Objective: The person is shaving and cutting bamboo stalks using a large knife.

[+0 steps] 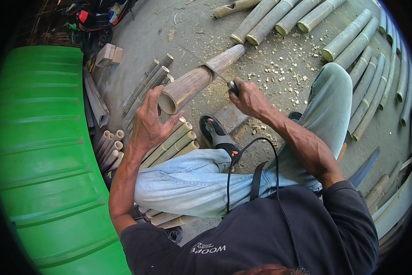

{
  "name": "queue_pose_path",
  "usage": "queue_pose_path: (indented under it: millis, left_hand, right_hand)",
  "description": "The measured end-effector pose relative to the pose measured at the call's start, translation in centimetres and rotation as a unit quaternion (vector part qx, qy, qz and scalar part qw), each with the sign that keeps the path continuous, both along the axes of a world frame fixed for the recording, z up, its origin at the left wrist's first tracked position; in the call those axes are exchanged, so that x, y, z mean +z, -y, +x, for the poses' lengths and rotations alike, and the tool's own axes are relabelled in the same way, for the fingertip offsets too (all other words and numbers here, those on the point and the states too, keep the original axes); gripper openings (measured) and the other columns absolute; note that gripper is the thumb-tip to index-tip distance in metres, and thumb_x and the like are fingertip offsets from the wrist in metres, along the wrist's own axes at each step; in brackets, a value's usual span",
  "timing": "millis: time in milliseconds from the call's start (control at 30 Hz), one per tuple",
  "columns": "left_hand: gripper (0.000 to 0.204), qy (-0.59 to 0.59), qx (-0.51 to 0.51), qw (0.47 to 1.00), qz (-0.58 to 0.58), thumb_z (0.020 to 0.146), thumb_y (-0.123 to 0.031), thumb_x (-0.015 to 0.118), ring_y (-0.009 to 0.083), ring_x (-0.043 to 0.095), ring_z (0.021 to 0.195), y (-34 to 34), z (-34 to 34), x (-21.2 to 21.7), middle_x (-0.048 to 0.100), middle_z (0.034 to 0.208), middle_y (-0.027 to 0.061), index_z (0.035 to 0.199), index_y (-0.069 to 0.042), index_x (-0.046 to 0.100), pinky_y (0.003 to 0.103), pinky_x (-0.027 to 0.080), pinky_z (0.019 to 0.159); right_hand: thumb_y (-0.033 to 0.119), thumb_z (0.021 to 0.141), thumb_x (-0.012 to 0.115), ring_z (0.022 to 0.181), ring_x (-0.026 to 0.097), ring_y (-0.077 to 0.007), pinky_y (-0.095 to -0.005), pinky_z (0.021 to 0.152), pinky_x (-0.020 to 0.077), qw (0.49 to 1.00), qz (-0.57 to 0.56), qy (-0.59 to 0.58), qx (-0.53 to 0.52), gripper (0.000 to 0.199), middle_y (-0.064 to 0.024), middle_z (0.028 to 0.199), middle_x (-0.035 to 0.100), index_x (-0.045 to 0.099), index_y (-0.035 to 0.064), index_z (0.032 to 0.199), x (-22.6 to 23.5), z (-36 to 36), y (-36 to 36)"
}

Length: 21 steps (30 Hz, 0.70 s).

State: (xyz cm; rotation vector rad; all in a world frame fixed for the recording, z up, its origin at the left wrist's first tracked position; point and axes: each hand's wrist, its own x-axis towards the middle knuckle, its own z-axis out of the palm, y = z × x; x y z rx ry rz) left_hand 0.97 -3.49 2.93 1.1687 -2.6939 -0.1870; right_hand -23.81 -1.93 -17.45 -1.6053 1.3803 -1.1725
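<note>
A thick, brownish bamboo tube (187,86) lies ahead of me, tilted with its hollow end toward me. My left hand (150,121) grips that near end, fingers on its left rim and thumb below the opening. Midway along, the tube has a cut notch. My right hand (249,98) is closed round the dark handle of a long, thin metal tool (220,76), whose narrow shaft crosses the tube at the notch. Whether it is a file or a blade, I cannot tell. What supports the tube from below is mostly hidden.
Large bamboo lengths (270,20) lie at the far side, with more bamboo poles (371,91) to the right. Wood chips (279,73) litter the floor. Thin bamboo pieces (174,143) are stacked by my left knee. A green ribbed panel (45,151) borders the left. A black cable (275,160) crosses my lap.
</note>
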Motion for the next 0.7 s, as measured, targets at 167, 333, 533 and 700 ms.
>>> queue_pose_path:
  millis: [167,333,533,700]
  left_hand:
    - [0.077,0.029,-0.058,0.998,-0.021,0.081,-0.019,0.084,0.0421,0.067,0.102,-0.1,-0.3,0.3,0.060,0.120,0.0243,0.141,-0.002,0.040,0.046,0.057,0.082]
    - [0.079,0.044,-0.085,0.995,-0.033,0.077,-0.019,0.085,0.0413,0.067,0.093,0.0,-0.5,0.2,0.058,0.113,0.0245,0.139,0.001,0.040,0.046,0.057,0.076]
    - [0.081,0.063,-0.102,0.993,-0.021,0.077,-0.015,0.085,0.0416,0.067,0.096,-0.6,-0.9,0.4,0.060,0.114,0.0248,0.141,0.000,0.039,0.046,0.057,0.079]
    - [0.081,0.064,-0.113,0.991,-0.031,0.076,-0.013,0.085,0.0422,0.067,0.099,-0.7,-1.1,0.5,0.060,0.115,0.0256,0.142,0.000,0.039,0.046,0.058,0.079]
  right_hand:
    - [0.010,0.089,0.062,0.061,0.067,-0.0366,-0.0469,0.058,0.0505,0.999,-0.020,0.027,0.040,0.016,-0.0222,0.067,0.062,0.053,-0.0030,0.092,1.3,0.2,-0.7]
    - [0.012,0.088,0.064,0.061,0.067,-0.0351,-0.0458,0.058,0.0506,0.999,-0.017,-0.003,0.028,0.018,-0.0218,0.066,0.062,0.055,-0.0038,0.092,0.6,-0.3,-0.1]
    - [0.007,0.086,0.062,0.058,0.063,-0.0362,-0.0458,0.058,0.0491,1.000,0.002,-0.010,0.008,0.013,-0.0217,0.066,0.060,0.056,-0.0026,0.090,-0.9,-1.4,0.8]
    - [0.010,0.086,0.061,0.059,0.062,-0.0369,-0.0466,0.059,0.0490,0.997,-0.052,0.003,0.064,0.015,-0.0237,0.066,0.059,0.055,-0.0035,0.088,2.2,-1.1,-0.4]
